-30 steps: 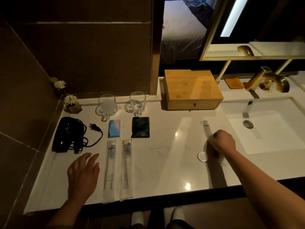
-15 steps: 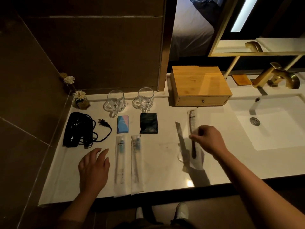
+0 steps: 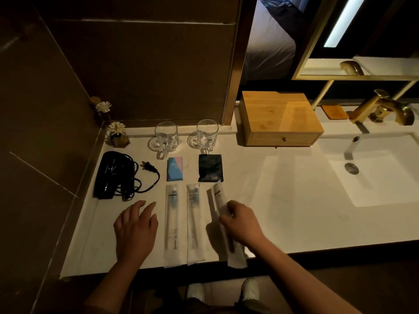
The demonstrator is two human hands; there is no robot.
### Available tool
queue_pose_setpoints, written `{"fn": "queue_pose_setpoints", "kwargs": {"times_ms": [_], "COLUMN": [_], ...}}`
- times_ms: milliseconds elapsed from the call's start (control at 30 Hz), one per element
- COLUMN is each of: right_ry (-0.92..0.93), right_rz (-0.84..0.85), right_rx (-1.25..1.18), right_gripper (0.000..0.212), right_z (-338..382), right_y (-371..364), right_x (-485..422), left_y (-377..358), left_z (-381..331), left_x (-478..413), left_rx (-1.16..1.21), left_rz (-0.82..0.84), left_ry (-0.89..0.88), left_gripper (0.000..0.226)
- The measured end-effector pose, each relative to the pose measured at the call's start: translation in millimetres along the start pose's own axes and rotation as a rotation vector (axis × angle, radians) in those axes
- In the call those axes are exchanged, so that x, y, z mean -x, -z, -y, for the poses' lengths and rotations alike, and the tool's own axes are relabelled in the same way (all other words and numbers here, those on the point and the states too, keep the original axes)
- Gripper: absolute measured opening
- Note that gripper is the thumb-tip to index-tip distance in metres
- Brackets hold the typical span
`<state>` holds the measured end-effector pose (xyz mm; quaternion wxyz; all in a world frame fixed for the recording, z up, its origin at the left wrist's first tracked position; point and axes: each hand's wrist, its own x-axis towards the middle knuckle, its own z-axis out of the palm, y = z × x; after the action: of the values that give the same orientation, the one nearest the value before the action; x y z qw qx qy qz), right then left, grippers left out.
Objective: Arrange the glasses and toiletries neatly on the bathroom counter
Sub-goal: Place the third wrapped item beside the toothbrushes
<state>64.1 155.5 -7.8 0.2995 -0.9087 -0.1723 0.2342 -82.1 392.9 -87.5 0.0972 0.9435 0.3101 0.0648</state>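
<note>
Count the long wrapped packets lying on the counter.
3: left packet beside the left hand, middle packet, and right packet gripped by the right hand. None seems hidden.

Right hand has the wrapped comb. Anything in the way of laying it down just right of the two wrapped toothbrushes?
Nothing visible. The right hand holds the wrapped comb over bare counter beside the right toothbrush packet. The black sachet lies farther back, near the comb's far tip but off the landing strip.

Nothing can be read — the small blue-and-pink box [image 3: 174,168], the dark sachet [image 3: 210,168] and the wrapped toothbrush packets [image 3: 172,223] carry faint print, all too small and blurred to make out.
</note>
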Motion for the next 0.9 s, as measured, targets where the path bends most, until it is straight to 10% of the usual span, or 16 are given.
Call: {"fn": "queue_pose_setpoints", "kwargs": {"times_ms": [900], "right_ry": [0.066], "right_rz": [-0.172], "right_rx": [0.436], "right_gripper": [0.015], "right_z": [-22.0], "right_y": [-11.0], "right_x": [-11.4], "left_y": [-2.4], "left_z": [3.0], "left_x": [0.6], "left_rx": [0.016], "left_rz": [-0.021], "left_ry": [-0.009], "left_gripper": [0.048]}}
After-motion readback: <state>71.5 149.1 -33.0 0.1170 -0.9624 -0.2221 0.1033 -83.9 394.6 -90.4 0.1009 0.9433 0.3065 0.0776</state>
